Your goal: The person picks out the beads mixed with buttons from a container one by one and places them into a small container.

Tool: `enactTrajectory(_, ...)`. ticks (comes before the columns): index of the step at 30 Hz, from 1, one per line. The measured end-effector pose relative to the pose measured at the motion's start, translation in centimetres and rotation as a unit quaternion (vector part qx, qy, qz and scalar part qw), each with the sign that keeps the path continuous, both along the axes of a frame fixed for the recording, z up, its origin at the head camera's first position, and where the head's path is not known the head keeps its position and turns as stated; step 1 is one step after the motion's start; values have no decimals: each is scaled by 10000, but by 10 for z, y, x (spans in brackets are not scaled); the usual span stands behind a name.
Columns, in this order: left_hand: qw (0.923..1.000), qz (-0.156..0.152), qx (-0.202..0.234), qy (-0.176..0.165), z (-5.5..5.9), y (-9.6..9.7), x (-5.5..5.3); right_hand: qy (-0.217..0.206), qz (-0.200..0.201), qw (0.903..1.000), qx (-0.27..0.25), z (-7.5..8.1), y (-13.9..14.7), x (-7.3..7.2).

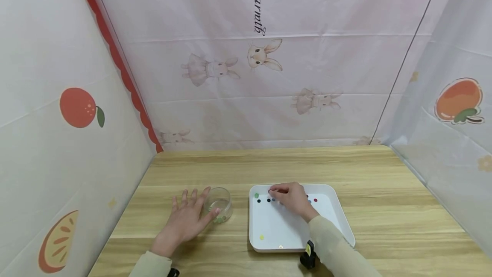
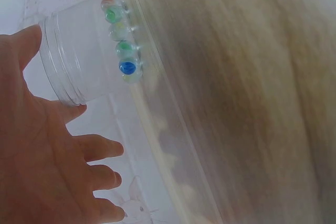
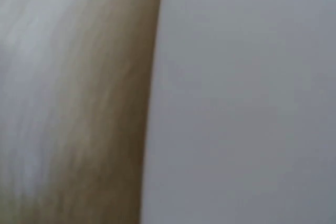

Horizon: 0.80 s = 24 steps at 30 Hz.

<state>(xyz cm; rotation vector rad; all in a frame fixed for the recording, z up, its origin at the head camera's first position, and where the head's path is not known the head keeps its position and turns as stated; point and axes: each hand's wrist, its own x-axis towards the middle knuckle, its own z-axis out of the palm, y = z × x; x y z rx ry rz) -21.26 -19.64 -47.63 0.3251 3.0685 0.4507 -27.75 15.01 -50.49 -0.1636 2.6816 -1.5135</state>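
Note:
My left hand (image 1: 184,221) holds a clear round jar (image 2: 79,51) by its rim, thumb on one side and index finger on the other. The remaining fingers spread out straight beside it. Several glass marbles (image 2: 125,50), mostly green and clear with one blue, lie on the jar's bottom. Over the back of a white tray (image 1: 276,228), my right hand (image 1: 293,198) pinches a small dark marble (image 1: 270,191) between thumb and fingertips. Just below those fingertips sit a black marble (image 1: 268,200) and a blue one, partly hidden by the hand.
Along the tray's back are a green marble (image 1: 256,195), another black marble (image 1: 259,201) and a red marble (image 1: 315,200). A yellow marble (image 1: 262,237) lies at the front left. Printed cloth walls (image 1: 246,123) enclose the wooden table (image 1: 215,168).

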Motion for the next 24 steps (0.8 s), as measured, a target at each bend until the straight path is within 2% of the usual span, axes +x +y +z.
enactTrajectory(9, 10000, 6, 16, -7, 2, -1, 0, -149, 264, 9983, -499, 16, -7, 2)
enactTrajectory(16, 10000, 0, 12, -17, -1, -2, -1, -152, 477, 9949, -881, 28, -19, 1)
enactTrajectory(24, 10000, -17, 23, 8, 1, -2, 0, -68, 787, 9909, -1094, 40, -38, -1)
